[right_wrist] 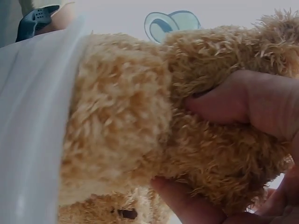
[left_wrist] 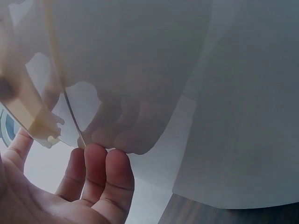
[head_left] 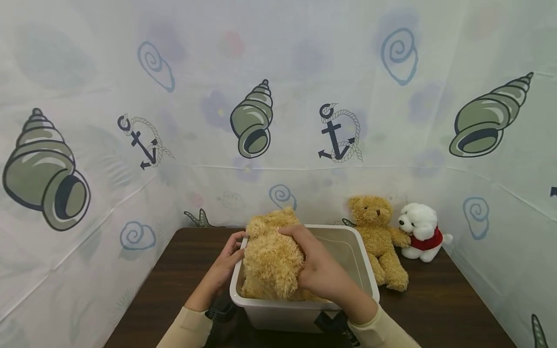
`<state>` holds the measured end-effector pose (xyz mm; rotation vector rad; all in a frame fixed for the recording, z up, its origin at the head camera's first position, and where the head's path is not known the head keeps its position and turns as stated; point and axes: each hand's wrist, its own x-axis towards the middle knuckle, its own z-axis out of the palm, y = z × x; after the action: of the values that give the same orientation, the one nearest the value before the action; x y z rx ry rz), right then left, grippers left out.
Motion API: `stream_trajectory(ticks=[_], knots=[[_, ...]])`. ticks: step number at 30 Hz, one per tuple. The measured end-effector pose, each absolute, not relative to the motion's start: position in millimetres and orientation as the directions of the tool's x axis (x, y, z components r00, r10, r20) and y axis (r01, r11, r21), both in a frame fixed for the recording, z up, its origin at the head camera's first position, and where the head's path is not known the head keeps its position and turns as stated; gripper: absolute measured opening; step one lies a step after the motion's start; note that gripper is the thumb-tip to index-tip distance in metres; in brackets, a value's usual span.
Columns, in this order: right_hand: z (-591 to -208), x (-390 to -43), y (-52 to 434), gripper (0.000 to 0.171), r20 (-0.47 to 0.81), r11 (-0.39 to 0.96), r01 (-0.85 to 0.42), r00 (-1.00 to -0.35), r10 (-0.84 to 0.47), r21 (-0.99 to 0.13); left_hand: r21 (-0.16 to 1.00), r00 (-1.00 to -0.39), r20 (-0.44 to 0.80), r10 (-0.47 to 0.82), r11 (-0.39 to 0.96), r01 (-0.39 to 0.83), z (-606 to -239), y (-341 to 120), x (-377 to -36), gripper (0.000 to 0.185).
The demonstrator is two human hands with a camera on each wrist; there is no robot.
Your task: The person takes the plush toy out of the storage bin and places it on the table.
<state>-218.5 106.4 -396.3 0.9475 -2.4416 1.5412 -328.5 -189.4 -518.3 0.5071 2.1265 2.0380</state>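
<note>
A curly tan teddy bear (head_left: pixel 274 261) is partly inside a whitish plastic tub (head_left: pixel 370 275), at its left side. My right hand (head_left: pixel 324 266) grips the bear from the right. In the right wrist view, the thumb (right_wrist: pixel 229 100) sinks into its fur (right_wrist: pixel 121 102), with fingers on the opposite side. My left hand (head_left: pixel 224 268) is at the tub's left rim, fingers extended. Its fingertips (left_wrist: pixel 119 161) touch the tub's translucent outer wall (left_wrist: pixel 135 56) in the left wrist view. More tan fur with a dark eye (right_wrist: pixel 127 213) appears low in the right wrist view.
Right of the tub, a second tan teddy bear (head_left: pixel 377 241) sits against the backdrop. Beside it is a white plush dog (head_left: pixel 422 232) in a red top. The dark wooden table (head_left: pixel 174 275) is bordered by a shell-and-anchor printed cloth (head_left: pixel 296 63).
</note>
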Motion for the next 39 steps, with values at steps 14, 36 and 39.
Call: stream_trajectory(ticks=[14,36,39], knots=[[-384,-206,113,0.123,0.62,0.245,-0.7,-0.711,-0.333,-0.671,0.984,-0.933,0.136,0.333,0.065,0.166,-519,-190,-328,0.04],[-375,-187,128,0.106,0.891,0.207,-0.887,-0.44,-0.11,-0.413,0.986,-0.936,0.142,0.323,0.039,0.163,-526,-189,-327,0.047],[-372,-183,134,0.093,0.908,0.213,-0.895,-0.413,-0.069,-0.391,0.986,-0.938,0.143,0.315,0.038,0.163,-527,-187,-327,0.043]])
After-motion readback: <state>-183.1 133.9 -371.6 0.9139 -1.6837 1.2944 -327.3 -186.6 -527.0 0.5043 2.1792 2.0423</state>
